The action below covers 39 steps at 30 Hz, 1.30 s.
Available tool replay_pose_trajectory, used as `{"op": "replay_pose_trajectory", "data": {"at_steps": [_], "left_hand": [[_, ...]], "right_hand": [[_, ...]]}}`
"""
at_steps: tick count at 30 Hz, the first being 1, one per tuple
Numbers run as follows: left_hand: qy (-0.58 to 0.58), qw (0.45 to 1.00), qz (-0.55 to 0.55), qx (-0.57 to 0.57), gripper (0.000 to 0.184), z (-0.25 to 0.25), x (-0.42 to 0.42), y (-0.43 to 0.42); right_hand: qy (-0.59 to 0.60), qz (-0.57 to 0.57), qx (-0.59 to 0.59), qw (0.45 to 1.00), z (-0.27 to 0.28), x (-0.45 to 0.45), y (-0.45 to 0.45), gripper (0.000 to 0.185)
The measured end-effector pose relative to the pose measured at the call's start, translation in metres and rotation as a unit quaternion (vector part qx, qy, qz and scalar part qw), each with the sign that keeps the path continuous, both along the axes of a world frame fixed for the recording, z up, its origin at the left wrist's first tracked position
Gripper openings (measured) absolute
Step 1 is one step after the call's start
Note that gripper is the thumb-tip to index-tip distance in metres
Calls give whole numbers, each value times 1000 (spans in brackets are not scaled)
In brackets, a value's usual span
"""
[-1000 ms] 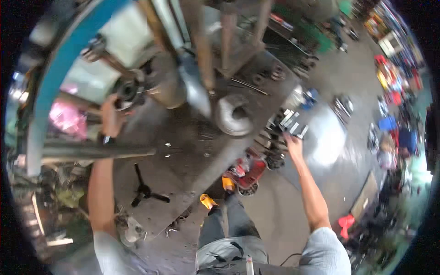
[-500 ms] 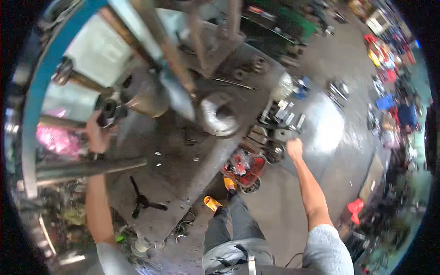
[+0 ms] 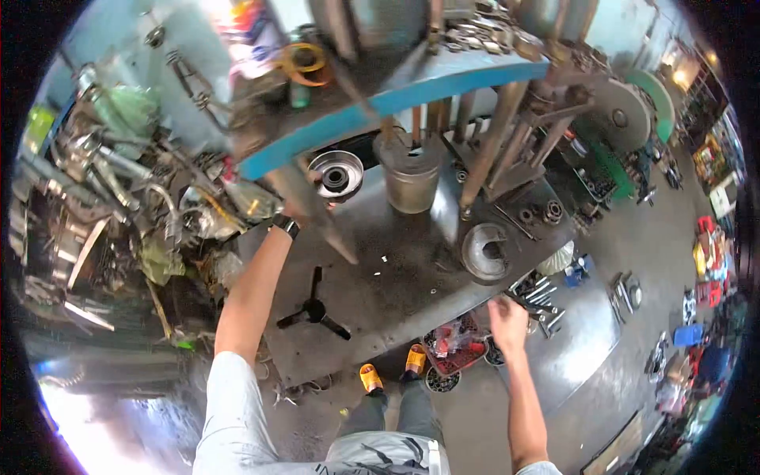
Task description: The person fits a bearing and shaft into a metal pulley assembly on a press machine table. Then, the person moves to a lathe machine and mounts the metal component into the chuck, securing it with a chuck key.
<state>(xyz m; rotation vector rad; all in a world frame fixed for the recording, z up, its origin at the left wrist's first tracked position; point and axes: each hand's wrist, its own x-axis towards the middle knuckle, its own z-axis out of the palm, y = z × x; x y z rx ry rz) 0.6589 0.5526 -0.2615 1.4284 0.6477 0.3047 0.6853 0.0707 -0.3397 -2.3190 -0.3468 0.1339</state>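
Note:
My left hand (image 3: 294, 212) reaches over the back left of the metal bench and is partly hidden behind a wooden post. It grips a round metal drum (image 3: 354, 164), open side up, with a dark ring-shaped hub at its centre. My right hand (image 3: 507, 318) hangs past the front edge, above and beside a red basket (image 3: 454, 366) of small parts. Its fingers are curled; what they hold, if anything, cannot be made out. A dark bar lies close to these fingers. A thick metal ring (image 3: 473, 255) with a gap sits on the bench between the hands.
The metal bench (image 3: 388, 305) carries a black three-armed piece (image 3: 315, 310) and a large metal cylinder (image 3: 412, 186). A blue-edged shelf (image 3: 396, 99) overhangs the back. Metal parts (image 3: 541, 293) lie to the right. Tangled scrap (image 3: 119, 182) crowds the left.
The view has swung left, bringing the shelf and scrap into sight. My left hand still has the round part, whose silver rim now shows. My right hand has come nearer the red basket.

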Motion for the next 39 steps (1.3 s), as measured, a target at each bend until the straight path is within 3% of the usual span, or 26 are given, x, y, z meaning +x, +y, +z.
{"op": "replay_pose_trajectory", "data": {"at_steps": [3, 6, 9, 12, 14, 15, 16, 18, 19, 20, 22, 23, 26, 30, 31, 32, 34, 36, 38, 39], "left_hand": [[-44, 983, 141, -109, 28, 35, -73, -27], [-147, 903, 294, -277, 28, 21, -152, -35], [-220, 844, 209, -442, 24, -11, -234, -57], [-353, 712, 155, -587, 29, -9, -256, -115], [-378, 678, 128, -617, 31, -19, -260, -136], [-383, 698, 85, -599, 31, -32, -261, -144], [-365, 656, 71, -657, 33, -45, -261, -152], [-311, 701, -13, -642, 39, -51, -256, -172], [-223, 770, -45, -596, 45, -60, -256, -178], [-68, 841, 67, -532, 54, -46, -247, -191], [80, 937, -7, -341, 59, -69, -259, -180], [109, 968, 30, -226, 56, -72, -260, -180], [137, 989, 36, -46, 45, -71, -254, -178], [110, 993, 24, 35, 32, -50, -226, -187], [114, 992, 11, 46, 29, -51, -221, -186], [98, 994, 17, 55, 29, -54, -217, -186], [67, 995, 30, 70, 28, -60, -210, -189], [71, 992, 37, 92, 27, -60, -207, -195], [78, 989, 40, 123, 26, -58, -203, -197], [86, 986, 39, 139, 25, -56, -201, -198]], "right_hand": [[135, 80, 206, 966, 26, -41, 54, 24], [259, 132, 323, 900, 55, -79, 111, 24], [357, 173, 364, 842, 67, -113, 164, 34], [240, 258, 272, 895, 104, -140, 205, 42], [310, 306, 293, 851, 110, -149, 221, 42], [343, 327, 302, 827, 110, -151, 225, 42], [308, 318, 318, 839, 105, -154, 227, 37], [266, 275, 322, 866, 95, -155, 221, 25], [259, 244, 310, 882, 91, -154, 215, 20], [234, 207, 300, 901, 88, -150, 207, 18], [16, 223, 186, 957, 63, -138, 192, 24], [12, 213, 54, 975, 75, -136, 186, 35], [-43, 206, -82, 974, 32, -124, 180, 43], [-42, 235, -101, 966, 24, -113, 183, 49], [1, 298, -106, 949, 32, -100, 177, 56], [153, 347, -146, 914, 46, -79, 177, 55], [175, 304, -52, 935, 35, -38, 180, 43], [-180, 305, -5, 935, -33, 9, 193, 33], [-67, 299, 2, 952, -30, 18, 211, 27], [-119, 325, -9, 938, -34, 20, 220, 24]]}}
